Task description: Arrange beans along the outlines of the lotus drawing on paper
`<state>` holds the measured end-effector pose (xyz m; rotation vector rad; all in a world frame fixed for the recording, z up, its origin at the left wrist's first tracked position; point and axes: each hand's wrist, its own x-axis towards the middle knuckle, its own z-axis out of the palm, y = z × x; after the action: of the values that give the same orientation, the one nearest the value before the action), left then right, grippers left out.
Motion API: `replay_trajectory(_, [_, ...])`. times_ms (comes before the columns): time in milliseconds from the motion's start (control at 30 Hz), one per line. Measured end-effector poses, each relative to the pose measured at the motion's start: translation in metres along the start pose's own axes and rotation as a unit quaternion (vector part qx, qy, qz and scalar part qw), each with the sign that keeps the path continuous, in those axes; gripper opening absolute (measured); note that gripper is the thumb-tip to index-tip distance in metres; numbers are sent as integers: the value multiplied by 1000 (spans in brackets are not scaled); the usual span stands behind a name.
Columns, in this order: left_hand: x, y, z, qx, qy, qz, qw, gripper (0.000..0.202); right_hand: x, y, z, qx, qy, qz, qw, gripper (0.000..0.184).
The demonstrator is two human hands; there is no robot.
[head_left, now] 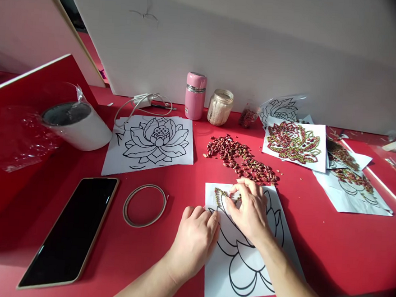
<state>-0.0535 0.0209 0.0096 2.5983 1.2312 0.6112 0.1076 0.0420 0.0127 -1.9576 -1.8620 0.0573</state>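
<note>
On the red table point(116, 251), the lotus sheet point(244, 265) lies under both hands. The left hand point(195, 236) and right hand point(249, 211) curl their fingers; whether they pinch something, I cannot tell. A careless brush could displace the small seeds point(217, 196).

My white, black-lined rectangular sheet point(244, 260): matt paper; black rectangular phone point(72, 232): glossy; crumpled clear film point(18, 140): shiny plastic.

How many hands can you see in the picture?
2: the left hand at the left edge of the paper, and the right hand over its upper part.
</note>
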Motion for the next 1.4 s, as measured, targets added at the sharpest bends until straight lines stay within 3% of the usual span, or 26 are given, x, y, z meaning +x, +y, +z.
replay_trajectory(100, [0, 0, -1, -1, -3, -2, 1000, 18, 2, 4, -2, 43, 5, 1, 999, 14])
replay_trajectory(300, [0, 0, 1, -3, 1, -3, 1000, 18, 10, 26, -12, 166, 81, 8, 983, 10])
replay_trajectory(567, [-1, -3, 3, -17, 26, -7, 999, 15, 32, 54, -19, 227, 84, 72, 968, 16])
replay_trajectory(767, [1, -2, 2, -16, 35, -5, 999, 15, 44, 56, -14, 145, 77, 61, 985, 18])
replay_trajectory(867, [1, -2, 1, -10, 45, -2, 999, 15, 65, 61, -11, 55, 61, 61, 995, 17])
replay_trajectory(1033, [0, -3, 3, -8, 56, 1, 998, 14, 98, 64, -6, -5, 5, 52, 999, 14])
replay_trajectory(1233, [0, -3, 5, -2, 57, -5, 998, 13, 111, 55, -2, -37, -44, 36, 998, 15])
replay_trajectory(1400, [-1, -2, 4, -3, 37, -4, 999, 15, 112, 54, -7, -10, -33, 57, 998, 14])
